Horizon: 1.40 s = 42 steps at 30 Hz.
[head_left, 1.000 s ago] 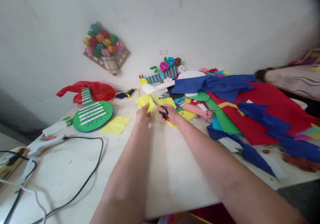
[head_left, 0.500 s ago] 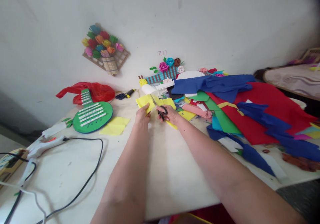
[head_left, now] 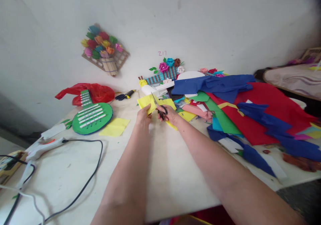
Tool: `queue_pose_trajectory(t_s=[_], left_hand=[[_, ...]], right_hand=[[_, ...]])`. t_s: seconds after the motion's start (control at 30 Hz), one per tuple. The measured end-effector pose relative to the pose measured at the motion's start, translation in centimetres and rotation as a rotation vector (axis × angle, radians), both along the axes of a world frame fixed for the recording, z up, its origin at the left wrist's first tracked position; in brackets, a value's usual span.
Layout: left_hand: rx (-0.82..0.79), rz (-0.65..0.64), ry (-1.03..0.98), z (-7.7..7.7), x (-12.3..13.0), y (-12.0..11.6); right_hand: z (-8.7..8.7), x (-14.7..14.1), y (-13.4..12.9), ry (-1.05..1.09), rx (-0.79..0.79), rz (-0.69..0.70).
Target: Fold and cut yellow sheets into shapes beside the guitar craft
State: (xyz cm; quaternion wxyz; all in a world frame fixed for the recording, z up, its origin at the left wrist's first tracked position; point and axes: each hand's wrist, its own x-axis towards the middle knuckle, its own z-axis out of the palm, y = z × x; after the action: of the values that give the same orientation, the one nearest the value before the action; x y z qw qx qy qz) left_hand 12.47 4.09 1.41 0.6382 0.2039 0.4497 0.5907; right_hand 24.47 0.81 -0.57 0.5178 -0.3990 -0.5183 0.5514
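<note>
My left hand [head_left: 143, 115] is closed on a sheet of yellow paper [head_left: 145, 101], thumb on top. In my right hand [head_left: 169, 113] is a pair of scissors [head_left: 163, 111] with black handles, fingers through the loops. The blades point up and away, at the right edge of the held paper. More yellow paper [head_left: 168, 102] lies just behind my right hand. A separate yellow sheet [head_left: 114, 127] rests flat on the table to the left.
A green guitar-shaped craft [head_left: 92, 118] and red plastic bag [head_left: 97, 92] lie left. Nearer are a glue gun [head_left: 45, 148] and its looping black cord [head_left: 100, 158]. Black-and-yellow pliers [head_left: 125, 95] lie behind. Blue cloth [head_left: 213, 84], red sheet [head_left: 260, 118] and paper scraps are heaped right.
The view has shifted very slightly. Both hands keep their hold, and the scissors and yellow paper stay in nearly the same place.
</note>
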Motion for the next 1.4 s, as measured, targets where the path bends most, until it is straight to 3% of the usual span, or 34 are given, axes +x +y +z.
queue_pose_trajectory(t_s=[0.37,1.4], left_hand=[[-0.004,0.002,0.008,0.1,0.1,-0.1],[-0.009,0.039,0.019,-0.2,-0.2,0.2]], right_hand=[[0.4,-0.4,-0.2,0.010,-0.042,-0.068],[-0.7,-0.8,0.8,0.035,0.019,-0.107]])
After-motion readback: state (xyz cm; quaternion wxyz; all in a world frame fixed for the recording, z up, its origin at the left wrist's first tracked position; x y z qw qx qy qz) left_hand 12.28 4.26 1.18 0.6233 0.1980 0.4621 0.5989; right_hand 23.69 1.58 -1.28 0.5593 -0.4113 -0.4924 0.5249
